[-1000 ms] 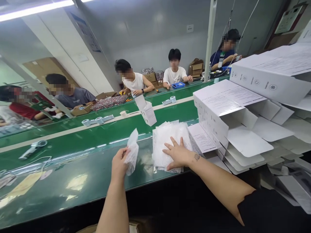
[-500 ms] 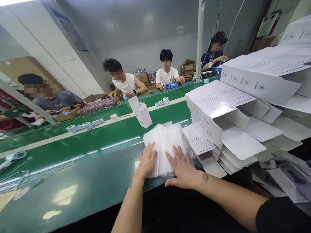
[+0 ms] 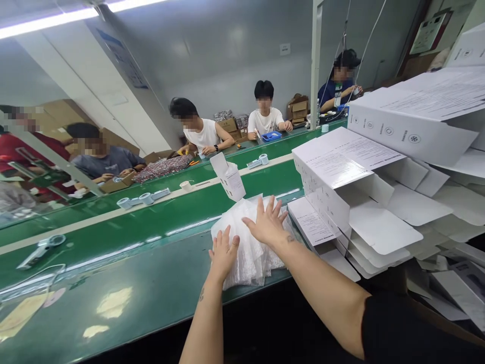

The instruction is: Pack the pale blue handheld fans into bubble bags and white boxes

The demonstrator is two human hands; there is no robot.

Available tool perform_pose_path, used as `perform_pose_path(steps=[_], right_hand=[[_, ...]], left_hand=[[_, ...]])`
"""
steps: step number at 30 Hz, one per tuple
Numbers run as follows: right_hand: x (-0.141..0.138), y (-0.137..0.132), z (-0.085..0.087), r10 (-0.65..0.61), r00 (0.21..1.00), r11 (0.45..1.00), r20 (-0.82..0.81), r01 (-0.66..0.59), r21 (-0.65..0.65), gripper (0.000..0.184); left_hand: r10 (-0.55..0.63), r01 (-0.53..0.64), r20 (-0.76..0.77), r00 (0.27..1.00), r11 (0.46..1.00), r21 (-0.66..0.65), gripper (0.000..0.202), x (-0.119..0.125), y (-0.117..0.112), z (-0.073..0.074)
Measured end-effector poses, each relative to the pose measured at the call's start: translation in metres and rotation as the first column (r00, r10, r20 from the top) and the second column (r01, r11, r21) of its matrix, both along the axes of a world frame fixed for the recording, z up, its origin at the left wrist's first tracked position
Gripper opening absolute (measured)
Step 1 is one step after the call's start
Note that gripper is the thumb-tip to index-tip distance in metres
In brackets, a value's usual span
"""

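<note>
Head cam: we've got L hand [image 3: 223, 254] and R hand [image 3: 268, 223], fingers spread, flat on clear plastic bags [image 3: 250, 265], pile now fanned wider, white cartons [image 3: 359, 167] just past R fingertips.

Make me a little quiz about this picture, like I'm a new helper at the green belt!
1. True or false: the left hand and the right hand both rest on the stack of clear plastic bags.
2. Which thing stands on the green belt beyond the hands? A) an open white carton B) a red toolbox C) a potted plant
3. Fill in the gap: the stack of flat white cartons is to the ____ of the bags.

Key: 1 true; 2 A; 3 right.
</note>
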State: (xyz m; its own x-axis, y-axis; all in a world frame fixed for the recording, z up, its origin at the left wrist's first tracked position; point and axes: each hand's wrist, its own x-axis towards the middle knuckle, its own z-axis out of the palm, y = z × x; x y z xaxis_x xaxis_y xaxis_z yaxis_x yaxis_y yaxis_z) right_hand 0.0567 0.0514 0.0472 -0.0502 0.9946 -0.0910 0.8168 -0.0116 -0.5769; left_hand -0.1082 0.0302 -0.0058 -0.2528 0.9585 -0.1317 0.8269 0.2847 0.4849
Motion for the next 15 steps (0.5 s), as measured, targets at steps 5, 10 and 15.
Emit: perform_pose_path(steps=[5, 10, 15], right_hand=[[-0.014, 0.028, -0.03, 0.057, 0.998, 0.985, -0.001, -0.056, -0.161, 0.076], [-0.009, 0.027, -0.007, 0.001, 1.0, 0.998, 0.002, -0.001, 0.064, 0.078], [-0.037, 0.034, 0.002, 0.372, 0.925, 0.914, 0.076, -0.379, 0.148, 0.071]], left_hand=[[-0.022, 0.022, 0.028, 0.999, 1.0, 0.006, 0.066, 0.007, 0.012, 0.003], [0.022, -0.022, 0.0, 1.0, 1.0, 0.005, 0.072, -0.011, 0.013, 0.007], [-0.059, 0.06, -0.006, 0.998, 0.997, 0.044, 0.075, -0.015, 0.004, -0.008]])
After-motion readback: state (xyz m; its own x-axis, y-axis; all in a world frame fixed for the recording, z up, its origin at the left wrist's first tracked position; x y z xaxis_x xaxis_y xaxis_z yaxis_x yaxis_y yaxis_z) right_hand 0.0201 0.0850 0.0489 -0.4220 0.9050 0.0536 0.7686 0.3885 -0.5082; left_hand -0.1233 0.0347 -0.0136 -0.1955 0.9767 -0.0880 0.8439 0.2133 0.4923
